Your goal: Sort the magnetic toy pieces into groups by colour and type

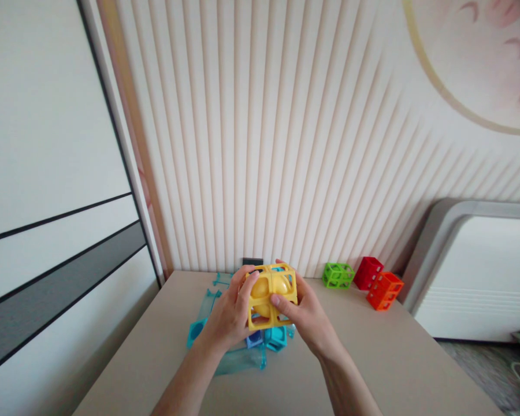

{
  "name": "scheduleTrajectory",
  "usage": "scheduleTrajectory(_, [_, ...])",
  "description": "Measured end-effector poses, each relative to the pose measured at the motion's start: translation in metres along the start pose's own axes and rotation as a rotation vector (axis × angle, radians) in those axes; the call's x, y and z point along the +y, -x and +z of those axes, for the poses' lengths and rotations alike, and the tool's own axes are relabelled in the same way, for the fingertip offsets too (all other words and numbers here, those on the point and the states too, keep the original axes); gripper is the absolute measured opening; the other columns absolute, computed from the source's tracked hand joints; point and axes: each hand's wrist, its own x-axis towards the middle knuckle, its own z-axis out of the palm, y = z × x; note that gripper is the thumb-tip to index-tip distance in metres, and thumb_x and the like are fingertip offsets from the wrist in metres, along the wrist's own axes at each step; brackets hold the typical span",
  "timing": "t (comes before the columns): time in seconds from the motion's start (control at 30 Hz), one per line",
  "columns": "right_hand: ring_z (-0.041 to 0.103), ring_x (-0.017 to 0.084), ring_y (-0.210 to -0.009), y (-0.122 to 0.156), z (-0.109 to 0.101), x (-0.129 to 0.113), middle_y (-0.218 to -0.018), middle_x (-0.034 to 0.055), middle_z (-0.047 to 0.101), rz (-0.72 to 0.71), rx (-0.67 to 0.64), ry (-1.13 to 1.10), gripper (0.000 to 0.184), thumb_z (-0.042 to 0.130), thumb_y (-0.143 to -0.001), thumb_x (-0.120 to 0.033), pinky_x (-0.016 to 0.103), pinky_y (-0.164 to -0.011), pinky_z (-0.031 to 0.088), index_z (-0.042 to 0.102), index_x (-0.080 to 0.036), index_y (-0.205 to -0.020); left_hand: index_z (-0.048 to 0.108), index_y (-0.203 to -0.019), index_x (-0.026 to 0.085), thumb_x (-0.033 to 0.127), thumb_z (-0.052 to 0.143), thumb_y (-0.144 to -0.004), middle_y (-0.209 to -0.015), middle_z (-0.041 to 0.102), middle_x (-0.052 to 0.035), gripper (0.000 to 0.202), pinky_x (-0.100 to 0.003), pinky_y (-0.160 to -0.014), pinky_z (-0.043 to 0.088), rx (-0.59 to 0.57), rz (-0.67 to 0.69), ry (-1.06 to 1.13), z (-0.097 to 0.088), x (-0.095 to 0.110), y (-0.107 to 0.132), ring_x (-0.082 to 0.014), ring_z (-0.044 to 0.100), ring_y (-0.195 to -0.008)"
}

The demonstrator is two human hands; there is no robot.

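Note:
Between my two hands, above the table, is a yellow open-frame plastic block (pixel 281 284) with rounded yellow shapes inside. My left hand (pixel 234 309) is closed on its left side. My right hand (pixel 305 312) grips the right side, its thumb pressed against the near face. Below and behind my hands lie translucent blue plastic pieces (pixel 241 361), a turquoise block (pixel 276 339) and a dark blue piece (pixel 255 340). My left forearm and hands hide part of this pile.
At the table's (pixel 364 358) back right stand a green frame block (pixel 338 275), a red block (pixel 368 273) and an orange block (pixel 385 290). A dark object (pixel 252 262) sits by the ribbed wall (pixel 251 144). A white cabinet (pixel 47 144) borders the left, a white-grey headboard-like panel (pixel 481 271) the right.

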Motion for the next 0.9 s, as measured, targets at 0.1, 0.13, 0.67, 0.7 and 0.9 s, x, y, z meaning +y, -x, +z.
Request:
scheduleTrajectory(0.1, [0.073,0.023,-0.089,0.0,-0.001,0.0,-0.108,0.0056,0.076,-0.016,-0.001,0.022,0.067,0.087,-0.074,-0.044,0.032,-0.073,0.062,0.061,-0.023,-0.132,0.009,-0.158,0.03,0.031,0.076,-0.084,-0.144,0.045,-0.0204,0.1,-0.055,-0.102,0.054,-0.008,-0.004,-0.008,0.001,0.0,0.0,-0.0376,0.058,-0.127])
scheduleTrajectory(0.13, [0.073,0.022,-0.087,0.0,0.0,0.0,-0.105,0.0054,0.076,-0.022,0.002,0.026,0.064,0.088,-0.074,-0.044,0.032,-0.072,0.062,0.063,-0.022,-0.129,0.01,-0.158,0.03,0.031,0.076,-0.084,-0.143,0.045,-0.0204,0.1,-0.055,-0.102,0.054,-0.005,-0.001,-0.007,0.001,0.0,0.001,-0.0377,0.057,-0.128])
scheduleTrajectory(0.67, [0.046,0.035,-0.144,0.04,-0.003,0.06,-0.155,0.014,0.049,-0.285,0.36,0.624,0.09,0.083,-0.08,-0.04,0.057,-0.118,0.037,0.038,-0.027,-0.156,0.007,-0.163,0.026,0.018,0.05,-0.102,-0.154,0.047,-0.0193,0.075,-0.047,-0.1,0.058,0.034,0.1,-0.244,0.021,0.01,0.025,-0.0314,0.057,-0.135])
scheduleTrajectory(0.7, [0.043,0.036,-0.145,0.049,-0.005,0.067,-0.157,0.0141,0.046,-0.284,0.371,0.646,0.094,0.085,-0.078,-0.039,0.057,-0.118,0.036,0.036,-0.028,-0.158,0.006,-0.163,0.025,0.016,0.048,-0.102,-0.155,0.048,-0.0187,0.075,-0.046,-0.101,0.057,0.023,0.125,-0.247,0.025,0.014,0.03,-0.0311,0.057,-0.135])
scheduleTrajectory(0.9, [0.052,0.037,-0.138,0.086,-0.031,0.099,-0.156,0.0154,0.047,-0.263,0.462,0.543,0.103,0.086,-0.077,-0.04,0.054,-0.108,0.049,0.027,-0.029,-0.16,0.009,-0.164,0.024,0.014,0.042,-0.103,-0.152,0.054,-0.0118,0.07,-0.041,-0.101,0.057,-0.072,0.183,-0.189,0.053,0.036,0.056,-0.0283,0.062,-0.13])
